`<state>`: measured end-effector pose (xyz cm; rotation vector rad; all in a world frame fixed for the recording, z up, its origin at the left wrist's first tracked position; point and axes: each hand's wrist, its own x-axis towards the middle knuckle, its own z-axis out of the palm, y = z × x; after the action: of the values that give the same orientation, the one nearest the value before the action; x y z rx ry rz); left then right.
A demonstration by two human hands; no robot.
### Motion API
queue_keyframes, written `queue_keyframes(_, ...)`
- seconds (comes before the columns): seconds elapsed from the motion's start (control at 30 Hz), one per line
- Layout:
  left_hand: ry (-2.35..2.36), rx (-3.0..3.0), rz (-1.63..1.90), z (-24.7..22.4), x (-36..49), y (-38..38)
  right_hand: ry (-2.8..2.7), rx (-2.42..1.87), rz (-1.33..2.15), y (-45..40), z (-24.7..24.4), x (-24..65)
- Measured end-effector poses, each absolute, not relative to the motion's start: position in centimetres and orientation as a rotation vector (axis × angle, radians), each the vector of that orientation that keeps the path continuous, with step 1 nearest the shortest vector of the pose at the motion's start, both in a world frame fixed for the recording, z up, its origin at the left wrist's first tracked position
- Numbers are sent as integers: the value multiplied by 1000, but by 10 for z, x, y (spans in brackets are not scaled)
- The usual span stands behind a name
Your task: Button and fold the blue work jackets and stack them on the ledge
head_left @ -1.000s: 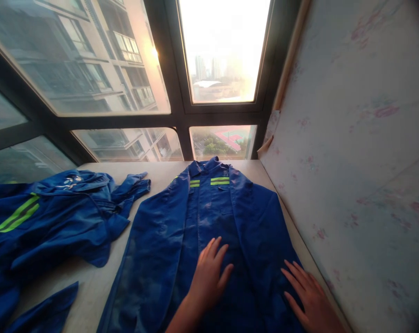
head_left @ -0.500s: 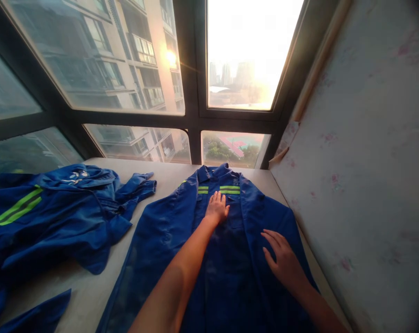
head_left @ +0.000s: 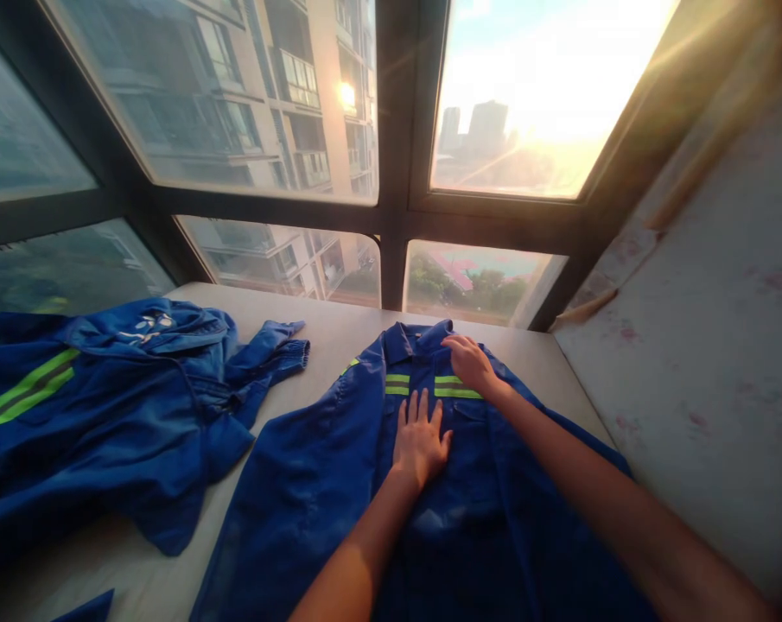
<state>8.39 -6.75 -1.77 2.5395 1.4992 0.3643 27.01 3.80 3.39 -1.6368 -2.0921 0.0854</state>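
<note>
A blue work jacket (head_left: 442, 518) with yellow-green reflective stripes lies front up, its collar toward the window. Flat on its chest, just below the stripes, rests my left hand (head_left: 422, 442) with fingers spread. My right hand (head_left: 472, 364) is at the jacket's upper right, beside the collar and over the end of the right stripe. Its fingers are bent and close together on the cloth; their tips are partly hidden. The jacket's lower end runs out of view.
A second blue garment (head_left: 124, 432) with similar stripes lies rumpled on the pale surface (head_left: 339, 333) at left. A blue cloth corner (head_left: 92, 607) shows at bottom left. Dark window frames (head_left: 394, 173) stand behind, and a flowered wall (head_left: 708, 415) borders the right side.
My right hand has moved from the right sleeve up to the collar area, and its fingers have closed. The left hand still lies on the chest, slightly lower. The view has shifted right.
</note>
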Motion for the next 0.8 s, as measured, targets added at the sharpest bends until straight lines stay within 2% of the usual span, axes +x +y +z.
queue_keyframes(0.13, 1488, 2514, 369, -16, 83, -66, -2303, -1692, 71, 106, 41, 263)
queue_keyframes(0.3, 1472, 2508, 401, -18, 83, -66, -2550, -1797, 46, 143, 54, 267)
queue_keyframes(0.6, 1480, 2502, 432, -16, 84, -67, -2774, -1603, 15, 134, 75, 303)
queue_keyframes(0.8, 1481, 2498, 440, -15, 83, -68, -2619, -1658, 10, 110, 67, 319)
